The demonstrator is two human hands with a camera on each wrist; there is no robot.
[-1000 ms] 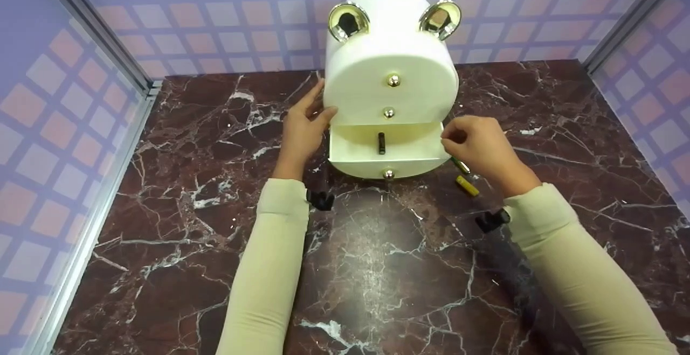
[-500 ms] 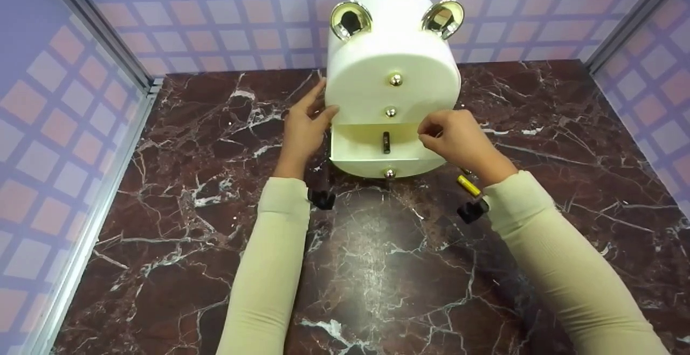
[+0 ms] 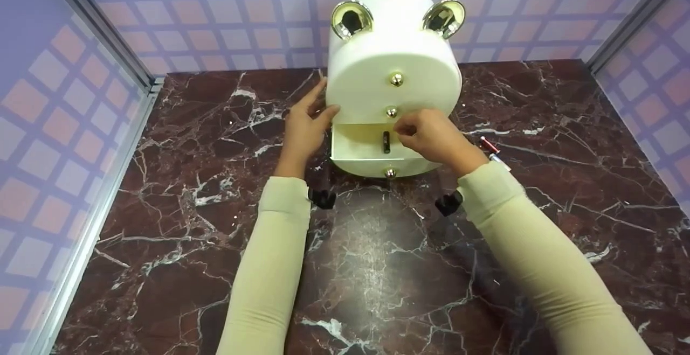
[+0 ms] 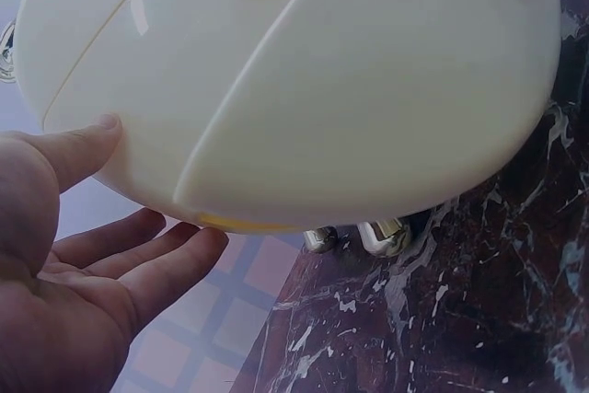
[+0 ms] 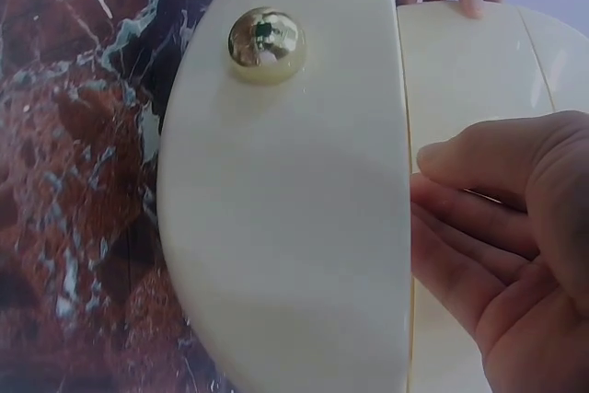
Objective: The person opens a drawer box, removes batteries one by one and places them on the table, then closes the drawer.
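A white rounded drawer box (image 3: 372,88) with gold ear-like rings on top stands at the back. Its lowest drawer (image 3: 350,153) is pulled out, with a small black battery-like cylinder (image 3: 386,143) inside. My left hand (image 3: 307,129) steadies the box's left side, thumb on the front face and other fingers spread along the side. Over the drawer's right half is my right hand (image 3: 428,137), fingers bent and close to the cylinder. In the right wrist view, its thumb (image 5: 460,149) and index finger stand slightly apart with nothing visible between them. The drawer front hides some fingertips.
Right of the box, a red cylinder (image 3: 489,145) and a white-blue one (image 3: 500,162) lie on the dark marble-patterned tabletop (image 3: 366,269). Tiled panels (image 3: 237,26) enclose the back and sides. Gold knobs (image 3: 390,173) stick out from the drawer fronts.
My right hand has moved left from the drawer's right edge to beside the black cylinder. Its arm now covers the yellow and green cylinders and uncovers the red and white ones. My left hand stays put.
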